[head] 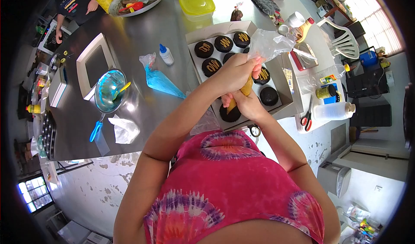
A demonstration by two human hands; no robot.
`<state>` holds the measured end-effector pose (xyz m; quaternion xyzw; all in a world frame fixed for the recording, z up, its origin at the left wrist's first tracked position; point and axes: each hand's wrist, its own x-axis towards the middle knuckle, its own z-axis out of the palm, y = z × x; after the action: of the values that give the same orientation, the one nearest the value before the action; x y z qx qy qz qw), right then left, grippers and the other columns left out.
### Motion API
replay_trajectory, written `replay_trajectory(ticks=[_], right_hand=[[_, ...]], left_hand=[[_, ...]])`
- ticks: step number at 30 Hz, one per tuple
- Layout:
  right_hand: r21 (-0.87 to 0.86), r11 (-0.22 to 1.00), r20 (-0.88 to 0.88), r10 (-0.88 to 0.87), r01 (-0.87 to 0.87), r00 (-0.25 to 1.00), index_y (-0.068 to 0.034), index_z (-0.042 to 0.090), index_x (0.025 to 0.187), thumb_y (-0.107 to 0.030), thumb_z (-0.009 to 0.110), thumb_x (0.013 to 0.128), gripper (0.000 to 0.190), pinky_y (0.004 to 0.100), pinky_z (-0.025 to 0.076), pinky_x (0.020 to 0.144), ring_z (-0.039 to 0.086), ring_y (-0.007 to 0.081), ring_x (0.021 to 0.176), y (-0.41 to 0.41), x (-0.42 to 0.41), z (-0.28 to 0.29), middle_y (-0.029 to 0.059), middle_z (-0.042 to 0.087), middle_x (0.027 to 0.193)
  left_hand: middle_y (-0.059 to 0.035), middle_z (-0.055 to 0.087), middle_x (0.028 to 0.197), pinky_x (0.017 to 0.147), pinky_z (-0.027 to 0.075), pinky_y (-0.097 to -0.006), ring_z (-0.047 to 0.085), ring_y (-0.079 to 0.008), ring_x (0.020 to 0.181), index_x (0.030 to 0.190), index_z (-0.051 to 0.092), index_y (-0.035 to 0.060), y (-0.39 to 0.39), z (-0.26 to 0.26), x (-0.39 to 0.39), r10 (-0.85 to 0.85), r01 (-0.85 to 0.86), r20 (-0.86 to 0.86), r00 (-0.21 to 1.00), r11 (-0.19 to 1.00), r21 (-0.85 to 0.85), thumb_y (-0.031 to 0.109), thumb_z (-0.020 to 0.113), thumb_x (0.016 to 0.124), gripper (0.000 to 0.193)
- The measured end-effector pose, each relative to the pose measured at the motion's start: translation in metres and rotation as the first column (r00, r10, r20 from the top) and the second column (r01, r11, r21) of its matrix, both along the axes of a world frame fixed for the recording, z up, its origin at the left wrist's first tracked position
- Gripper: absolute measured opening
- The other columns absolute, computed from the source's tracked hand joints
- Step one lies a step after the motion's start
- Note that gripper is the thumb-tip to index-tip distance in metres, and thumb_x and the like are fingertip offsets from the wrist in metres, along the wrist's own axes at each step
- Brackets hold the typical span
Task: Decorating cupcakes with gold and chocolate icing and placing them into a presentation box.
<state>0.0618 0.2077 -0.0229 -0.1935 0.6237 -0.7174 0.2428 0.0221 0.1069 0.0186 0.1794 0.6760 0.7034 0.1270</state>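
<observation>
My left hand (238,69) squeezes the upper part of a clear piping bag (247,86) filled with caramel-coloured icing. Lower down, my right hand (247,105) grips the same bag near its narrow end. The bag's tip points down at a dark chocolate cupcake (229,115) in the near corner of a white cardboard box (223,127). Farther back in the box, several cupcakes carry caramel zigzags, such as one cupcake (204,49) at the far left. A plain cupcake (269,96) sits at the right. My hands and the bag hide some of the middle ones.
Left of the box lie a blue-icing piping bag (163,82), a small white bottle (166,55), a steel bowl (110,91) and a windowed box lid (85,66). Scissors (307,116) rest on the white table to the right. Another person (76,4) stands at the far left.
</observation>
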Motion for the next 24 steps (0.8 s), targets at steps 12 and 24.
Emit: replay_trajectory(ticks=[12,24], right_hand=[[0.013,1.0,-0.046,-0.026,0.026,0.999,-0.004,0.041,0.069,-0.014,0.032,0.085,0.021,0.0241,0.037,0.055,0.043,0.0114,0.057,-0.004,-0.004,-0.011,0.0024,0.044,0.061],[-0.062,0.998,0.042,-0.011,0.013,0.999,-0.004,0.039,0.072,-0.014,0.033,0.086,0.017,0.0238,0.035,0.054,0.04,0.0112,0.057,0.005,0.003,-0.008,0.0018,0.041,0.061]], left_hand=[[-0.0003,0.039,0.063,0.057,0.035,-0.0207,0.037,-0.0083,0.061,0.065,0.035,0.0065,-0.003,-0.003,0.0,-0.061,0.057,0.049,0.997,0.996,0.068,0.023,0.032,0.087,0.028],[-0.0032,0.045,0.058,0.056,0.035,-0.0248,0.041,-0.0118,0.056,0.061,0.039,0.0048,0.007,-0.012,0.001,-0.026,0.02,0.051,0.998,0.992,0.122,0.023,0.032,0.084,0.03]])
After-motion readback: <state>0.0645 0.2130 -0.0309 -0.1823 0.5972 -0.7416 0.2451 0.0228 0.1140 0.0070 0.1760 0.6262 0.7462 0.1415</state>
